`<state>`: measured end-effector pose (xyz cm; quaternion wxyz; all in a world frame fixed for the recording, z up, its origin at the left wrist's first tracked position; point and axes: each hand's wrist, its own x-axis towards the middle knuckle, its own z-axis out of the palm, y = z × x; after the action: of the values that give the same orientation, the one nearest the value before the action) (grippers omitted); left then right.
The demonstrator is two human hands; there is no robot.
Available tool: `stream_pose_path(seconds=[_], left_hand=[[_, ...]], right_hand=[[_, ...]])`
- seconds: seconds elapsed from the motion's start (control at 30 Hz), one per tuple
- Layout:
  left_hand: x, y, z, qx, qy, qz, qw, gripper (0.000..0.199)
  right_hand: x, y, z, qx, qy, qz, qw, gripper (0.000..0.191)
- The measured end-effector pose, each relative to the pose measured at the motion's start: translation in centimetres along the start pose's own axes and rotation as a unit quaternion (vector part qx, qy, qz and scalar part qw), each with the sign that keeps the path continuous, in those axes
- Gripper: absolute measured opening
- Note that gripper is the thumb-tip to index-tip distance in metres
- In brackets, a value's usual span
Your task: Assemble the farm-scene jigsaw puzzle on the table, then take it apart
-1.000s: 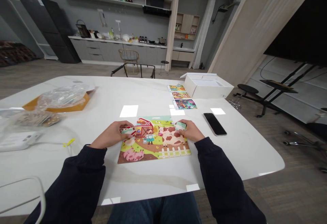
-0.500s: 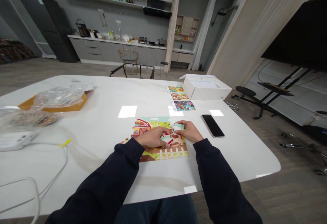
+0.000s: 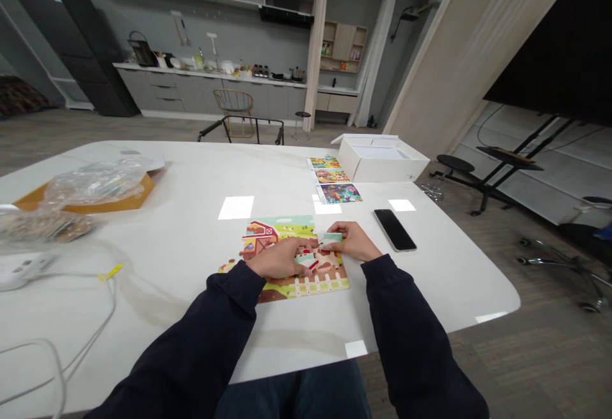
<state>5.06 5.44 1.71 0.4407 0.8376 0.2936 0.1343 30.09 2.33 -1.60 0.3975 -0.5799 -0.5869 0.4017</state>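
Note:
A farm-picture jigsaw puzzle (image 3: 322,284), with a red barn and a white fence, lies on the white table in front of me. Over its middle, my left hand (image 3: 280,258) is closed on a pale green and red puzzle piece (image 3: 305,258), thumb toward me. My right hand (image 3: 357,242) pinches a light green puzzle piece (image 3: 331,238) at the puzzle's upper right side. Brown and white patches of the picture show between the hands. My fingers hide part of the puzzle, and I cannot tell whether the right piece touches it.
A black phone (image 3: 394,230) lies right of the puzzle. Behind are a picture sheet (image 3: 340,193) and an open white box (image 3: 382,167). On the left are plastic bags (image 3: 95,180) on an orange-brown tray (image 3: 136,199), a white power strip (image 3: 23,269) and cables (image 3: 102,323).
The camera view has shifted slightly. My right hand's piece sits a little lower against the puzzle. Both hands keep their pieces.

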Motion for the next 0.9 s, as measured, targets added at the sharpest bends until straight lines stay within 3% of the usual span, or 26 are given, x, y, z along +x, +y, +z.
stream_pose_path(seconds=[0.2, 0.43, 0.57, 0.7, 0.9], left_hand=[[0.1, -0.2, 0.2, -0.039, -0.03, 0.026, 0.998, 0.045], [0.1, -1.1, 0.6, -0.029, 0.006, -0.005, 1.0, 0.047], [0.1, -0.7, 0.5, -0.038, -0.006, 0.034, 0.999, 0.047], [0.1, -0.4, 0.6, 0.019, -0.053, 0.025, 0.998, 0.045], [0.0, -0.1, 0.7, 0.096, -0.071, -0.014, 0.993, 0.048]], right_hand=[[-0.3, -0.4, 0.0, -0.007, -0.023, -0.01, 1.0, 0.035], [-0.1, -0.3, -0.2, 0.066, -0.007, 0.043, 0.997, 0.047], [-0.1, -0.4, -0.1, 0.059, -0.009, 0.046, 0.997, 0.048], [-0.2, -0.8, -0.1, 0.054, -0.014, 0.05, 0.997, 0.046], [-0.3, -0.6, 0.0, 0.072, -0.004, 0.068, 0.995, 0.047]])
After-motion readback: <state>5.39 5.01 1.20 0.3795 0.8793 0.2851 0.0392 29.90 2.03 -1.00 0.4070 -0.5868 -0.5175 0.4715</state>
